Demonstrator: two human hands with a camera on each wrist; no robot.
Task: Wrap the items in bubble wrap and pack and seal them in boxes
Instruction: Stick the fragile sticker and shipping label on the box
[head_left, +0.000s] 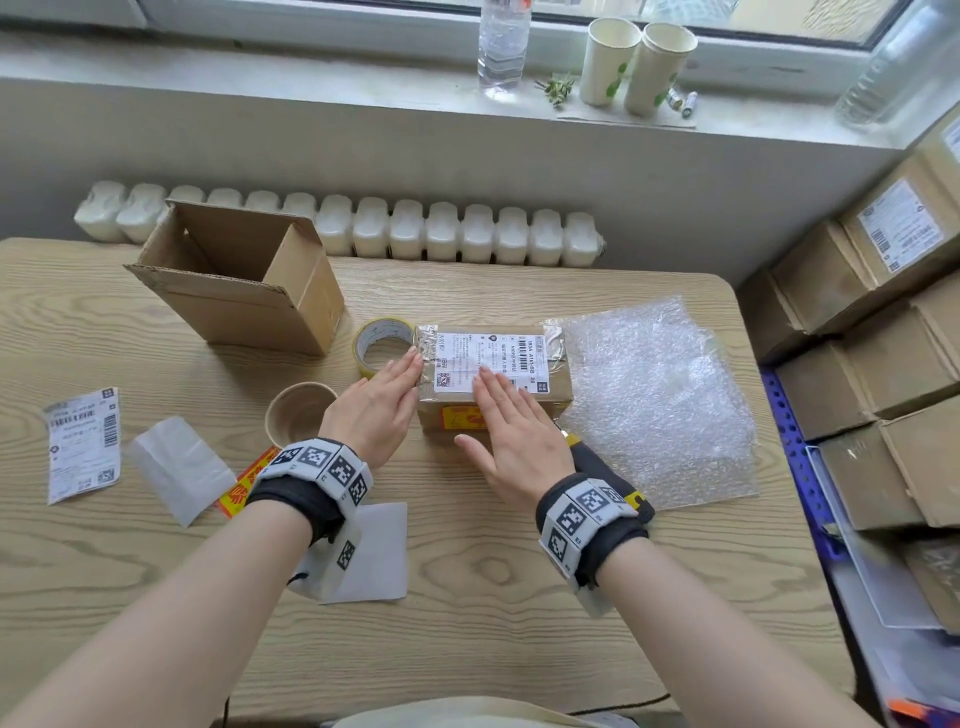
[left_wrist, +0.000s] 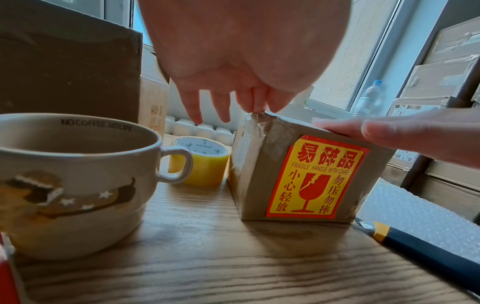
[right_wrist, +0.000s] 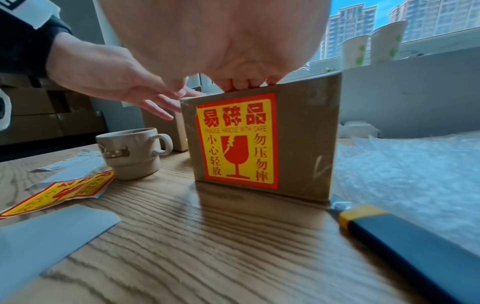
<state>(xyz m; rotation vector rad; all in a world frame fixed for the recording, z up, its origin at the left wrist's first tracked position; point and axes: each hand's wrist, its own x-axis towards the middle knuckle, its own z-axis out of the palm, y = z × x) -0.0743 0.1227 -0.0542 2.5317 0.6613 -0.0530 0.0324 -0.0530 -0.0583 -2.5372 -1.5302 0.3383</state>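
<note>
We see a small sealed box (head_left: 496, 374) in the middle of the table (head_left: 467, 597). It is shut with clear tape. A white shipping label (head_left: 488, 361) is stuck on its top, and a red and yellow fragile sticker (right_wrist: 237, 139) is on the side facing us.

Our left hand (head_left: 376, 410) lies flat, and its fingertips (left_wrist: 255, 105) touch the top left edge of the box. Its grip is wide and holds nothing. Our right hand (head_left: 511, 436) lies flat on top of the box, with its fingers (head_left: 498, 387) over the near part of the label. Its grip is wide too and holds nothing.

A roll of tape (head_left: 382, 345) sits just beside the box on the left. A mug (head_left: 298, 413) stands near our left hand. An open box (head_left: 244, 278) stands at the back left. Sheets of bubble wrap (head_left: 660, 400) lie to the right of the sealed box. A dark cutter (right_wrist: 405, 240) with a yellow tip lies under our right wrist. More brown boxes (head_left: 883, 332) are stacked at the far right.
</note>
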